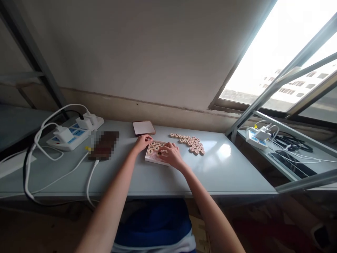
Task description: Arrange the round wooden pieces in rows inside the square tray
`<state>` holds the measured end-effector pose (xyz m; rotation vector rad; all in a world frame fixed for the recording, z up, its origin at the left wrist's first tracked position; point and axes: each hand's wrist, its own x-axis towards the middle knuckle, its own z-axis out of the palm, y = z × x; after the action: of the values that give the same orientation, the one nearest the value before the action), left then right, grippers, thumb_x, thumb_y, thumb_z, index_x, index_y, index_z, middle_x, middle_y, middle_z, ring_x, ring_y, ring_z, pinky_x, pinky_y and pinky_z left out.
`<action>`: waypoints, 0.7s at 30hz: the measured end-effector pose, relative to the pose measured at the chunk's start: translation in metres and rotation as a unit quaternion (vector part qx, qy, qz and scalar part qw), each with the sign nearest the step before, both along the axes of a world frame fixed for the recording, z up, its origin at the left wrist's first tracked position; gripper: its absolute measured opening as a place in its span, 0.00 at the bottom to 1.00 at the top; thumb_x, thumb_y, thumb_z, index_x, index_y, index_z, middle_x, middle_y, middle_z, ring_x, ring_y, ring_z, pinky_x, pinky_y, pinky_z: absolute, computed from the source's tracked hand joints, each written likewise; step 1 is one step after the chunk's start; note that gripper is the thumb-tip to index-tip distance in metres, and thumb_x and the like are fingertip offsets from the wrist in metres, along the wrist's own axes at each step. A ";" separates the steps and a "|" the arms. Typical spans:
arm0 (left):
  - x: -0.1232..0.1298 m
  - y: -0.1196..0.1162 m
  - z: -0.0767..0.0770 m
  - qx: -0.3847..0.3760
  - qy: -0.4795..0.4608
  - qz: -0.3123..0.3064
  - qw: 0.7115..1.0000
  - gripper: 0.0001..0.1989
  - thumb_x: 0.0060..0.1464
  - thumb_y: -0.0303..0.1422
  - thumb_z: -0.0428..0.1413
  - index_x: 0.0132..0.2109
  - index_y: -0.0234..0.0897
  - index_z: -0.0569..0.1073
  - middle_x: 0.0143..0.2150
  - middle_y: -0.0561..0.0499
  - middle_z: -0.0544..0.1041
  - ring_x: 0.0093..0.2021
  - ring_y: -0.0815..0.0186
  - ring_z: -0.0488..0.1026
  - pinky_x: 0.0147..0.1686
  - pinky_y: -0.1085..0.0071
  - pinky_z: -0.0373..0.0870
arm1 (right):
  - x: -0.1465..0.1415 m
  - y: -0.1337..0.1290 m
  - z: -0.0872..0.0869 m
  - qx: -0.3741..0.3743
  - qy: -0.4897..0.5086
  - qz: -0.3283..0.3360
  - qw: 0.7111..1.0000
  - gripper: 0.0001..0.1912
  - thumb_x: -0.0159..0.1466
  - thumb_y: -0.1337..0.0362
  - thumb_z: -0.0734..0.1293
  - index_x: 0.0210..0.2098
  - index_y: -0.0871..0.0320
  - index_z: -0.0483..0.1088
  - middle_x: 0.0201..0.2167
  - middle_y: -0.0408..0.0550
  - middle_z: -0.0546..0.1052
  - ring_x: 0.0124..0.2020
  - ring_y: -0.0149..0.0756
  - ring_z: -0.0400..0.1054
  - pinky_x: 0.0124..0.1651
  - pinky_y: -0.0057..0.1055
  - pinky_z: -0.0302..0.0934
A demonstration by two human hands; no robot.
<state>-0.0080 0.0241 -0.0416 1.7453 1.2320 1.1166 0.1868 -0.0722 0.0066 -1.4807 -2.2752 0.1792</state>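
A shallow white box (155, 160) lies on the desk in front of me, with several round wooden Chinese chess pieces (157, 144) in rows in its far part. My left hand (143, 142) is at the box's far left corner, fingers curled in and closed against the rim. Over the right side of the box is my right hand (171, 154), its bent fingers down on a Chinese chess piece (159, 153). That hand hides the box's right part. More loose pieces (193, 142) lie flat in a cluster on the desk to the right.
Behind the box lies a lid-like tray (143, 128) with a pale inside. To the left are a brown pixelated object (105, 146), a power strip (76, 133) with plugs, and looping white cables (91, 179). The desk (231, 175) ends at a metal frame on the right.
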 end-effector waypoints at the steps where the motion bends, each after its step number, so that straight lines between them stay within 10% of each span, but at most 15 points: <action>1: 0.000 0.000 0.000 0.000 0.000 -0.001 1.000 0.11 0.45 0.38 0.57 0.32 0.34 0.74 0.28 0.48 0.76 0.29 0.65 0.71 0.29 0.72 0.66 | -0.005 0.001 -0.002 0.002 -0.007 0.002 1.000 0.10 0.59 0.57 0.68 0.41 0.45 0.74 0.41 0.47 0.68 0.46 0.41 0.60 0.45 0.36 0.53; 21: -0.003 -0.003 0.008 -0.045 0.013 -0.015 0.999 0.12 0.46 0.38 0.57 0.33 0.33 0.72 0.17 0.55 0.68 0.17 0.71 0.63 0.19 0.75 0.57 | -0.012 0.005 -0.002 0.047 -0.016 0.027 0.998 0.10 0.64 0.56 0.63 0.32 0.50 0.75 0.41 0.45 0.75 0.43 0.39 0.61 0.47 0.39 0.45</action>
<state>-0.0109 0.0207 -0.0331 1.7090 1.2487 1.0090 0.1750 -0.0669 0.0048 -1.3861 -2.3165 0.0629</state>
